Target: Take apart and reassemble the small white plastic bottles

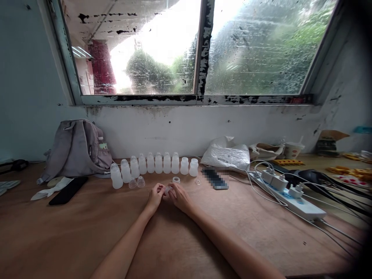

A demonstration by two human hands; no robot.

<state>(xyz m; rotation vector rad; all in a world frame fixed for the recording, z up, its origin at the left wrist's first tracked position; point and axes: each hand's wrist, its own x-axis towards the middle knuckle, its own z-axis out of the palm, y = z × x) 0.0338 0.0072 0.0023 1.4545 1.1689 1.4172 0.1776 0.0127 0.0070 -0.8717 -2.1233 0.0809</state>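
My left hand [155,195] and my right hand [179,195] meet at the middle of the wooden table [87,232], fingers pinched together on a small translucent plastic piece [167,190] held between them. Just beyond stands a curved row of several small translucent bottles [151,164]. Two loose clear nipples [136,182] lie in front of the row's left end. A white ring cap [176,179] and a thin clear ring [198,181] rest on the table near the right hand.
A grey backpack [77,149] leans on the wall at left, with a black phone [68,190] before it. A white plastic bag [226,157], a blurred phone [215,178] and a power strip [290,197] with chargers and cables lie to the right.
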